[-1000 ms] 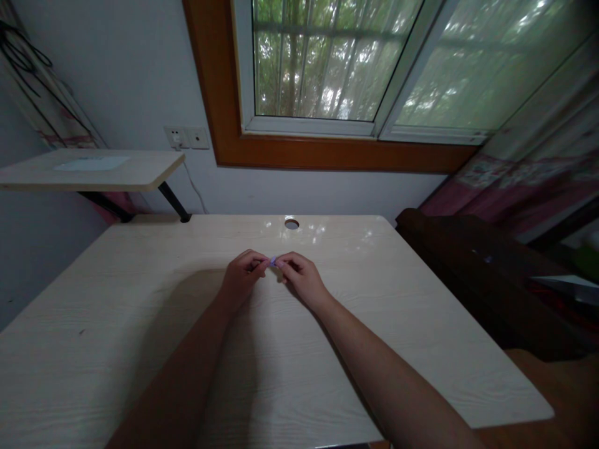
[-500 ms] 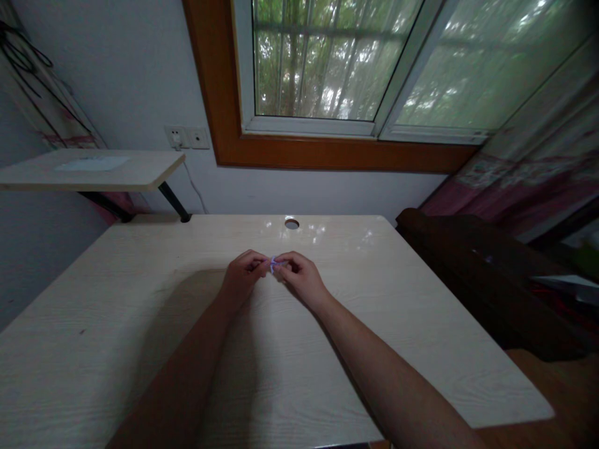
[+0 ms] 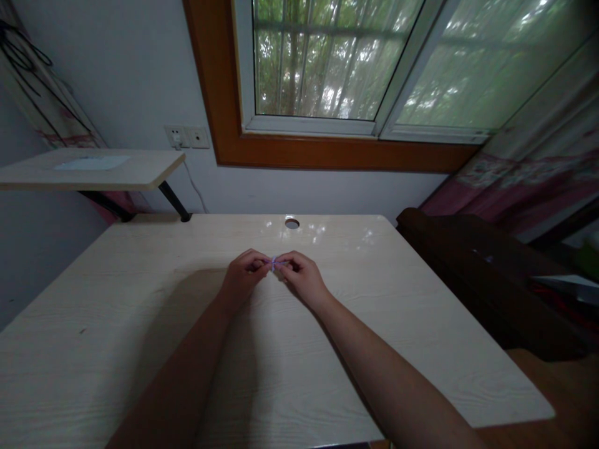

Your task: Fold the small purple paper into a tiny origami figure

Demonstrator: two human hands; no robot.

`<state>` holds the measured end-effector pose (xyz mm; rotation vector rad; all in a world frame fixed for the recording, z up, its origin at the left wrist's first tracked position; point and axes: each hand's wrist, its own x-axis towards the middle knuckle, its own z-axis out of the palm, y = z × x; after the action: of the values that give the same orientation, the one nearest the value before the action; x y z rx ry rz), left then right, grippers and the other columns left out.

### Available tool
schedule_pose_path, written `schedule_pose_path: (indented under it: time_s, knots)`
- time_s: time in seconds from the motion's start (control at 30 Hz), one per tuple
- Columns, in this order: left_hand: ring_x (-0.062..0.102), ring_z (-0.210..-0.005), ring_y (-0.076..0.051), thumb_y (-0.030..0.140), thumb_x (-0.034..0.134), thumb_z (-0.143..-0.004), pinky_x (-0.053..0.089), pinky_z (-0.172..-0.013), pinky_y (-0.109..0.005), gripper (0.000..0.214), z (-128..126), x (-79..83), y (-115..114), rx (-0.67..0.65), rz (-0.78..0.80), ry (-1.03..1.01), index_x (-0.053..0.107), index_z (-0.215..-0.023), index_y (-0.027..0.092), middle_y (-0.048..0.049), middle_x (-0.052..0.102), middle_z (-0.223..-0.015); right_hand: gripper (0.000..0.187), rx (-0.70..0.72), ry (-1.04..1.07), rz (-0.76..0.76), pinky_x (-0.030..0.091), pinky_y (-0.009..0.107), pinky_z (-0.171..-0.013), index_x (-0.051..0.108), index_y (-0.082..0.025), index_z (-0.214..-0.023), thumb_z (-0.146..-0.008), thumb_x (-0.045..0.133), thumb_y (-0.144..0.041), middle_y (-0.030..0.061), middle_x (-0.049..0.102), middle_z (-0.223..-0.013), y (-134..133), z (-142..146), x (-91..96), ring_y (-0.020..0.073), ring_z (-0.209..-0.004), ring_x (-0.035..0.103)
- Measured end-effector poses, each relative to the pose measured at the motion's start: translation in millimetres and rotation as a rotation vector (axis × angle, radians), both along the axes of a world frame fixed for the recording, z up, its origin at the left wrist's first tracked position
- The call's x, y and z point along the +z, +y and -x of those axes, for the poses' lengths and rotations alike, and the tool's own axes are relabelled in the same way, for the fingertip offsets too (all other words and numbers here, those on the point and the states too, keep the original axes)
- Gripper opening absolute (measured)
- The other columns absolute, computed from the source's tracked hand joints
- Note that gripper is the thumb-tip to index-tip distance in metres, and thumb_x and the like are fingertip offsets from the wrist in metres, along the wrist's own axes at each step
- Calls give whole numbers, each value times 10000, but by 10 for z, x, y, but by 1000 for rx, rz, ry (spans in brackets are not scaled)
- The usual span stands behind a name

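A small, thin purple piece (image 3: 273, 264), like a narrow strip or cord, spans the short gap between my two hands above the pale wooden desk (image 3: 299, 349). Its exact kind is too small to make out. My left hand (image 3: 244, 274) pinches one side of it between thumb and forefinger. From the other side, my right hand (image 3: 299, 272) pinches it in the same way, fingertips close to the left ones. A lighter upright part shows between the fingertips; the rest is hidden by the fingers.
A raised shelf (image 3: 154, 178) on black legs stands at the desk's back left, with a paper (image 3: 93, 163) on it. A round cable hole (image 3: 292, 223) lies near the back edge. Dark wooden furniture (image 3: 468, 262) stands to the right, below the curtain (image 3: 528, 156).
Both hands stay almost in place, still pinching. The lighter part of the purple piece looks narrower between the fingertips, and a little more of the strip shows at each side.
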<state>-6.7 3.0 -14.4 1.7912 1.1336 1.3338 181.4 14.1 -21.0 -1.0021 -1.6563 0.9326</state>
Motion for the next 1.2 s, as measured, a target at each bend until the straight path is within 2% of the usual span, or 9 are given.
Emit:
schedule_pose_path:
  time_s: [0.8,1.03,1.2]
  knots:
    - [570,-671,-123,307,663,-845,456,-606,-228,121,-8,10,6,16,-56,111,699,-887,198,-25,630,-829,160,9,4,-39,409,247,-558,720,-215,-895,-836,679,-357,-3,593,-713,-19,9,43,115,-571,512]
    - [585,-657,-122,325,664,-852,476,-599,-234,133,4,16,14,15,-47,73,695,-873,197,-24,621,-821,247,15,93,78,402,239,-521,677,-205,-994,-809,698,-368,-38,548,-591,-12,23,17,118,-521,501]
    - [617,-663,-123,331,659,-856,511,-625,-245,139,-12,32,4,4,-29,3,686,-857,194,-24,627,-830,259,-21,101,79,395,238,-511,654,-214,-1001,-791,703,-358,-48,547,-584,7,28,-11,117,-511,480]
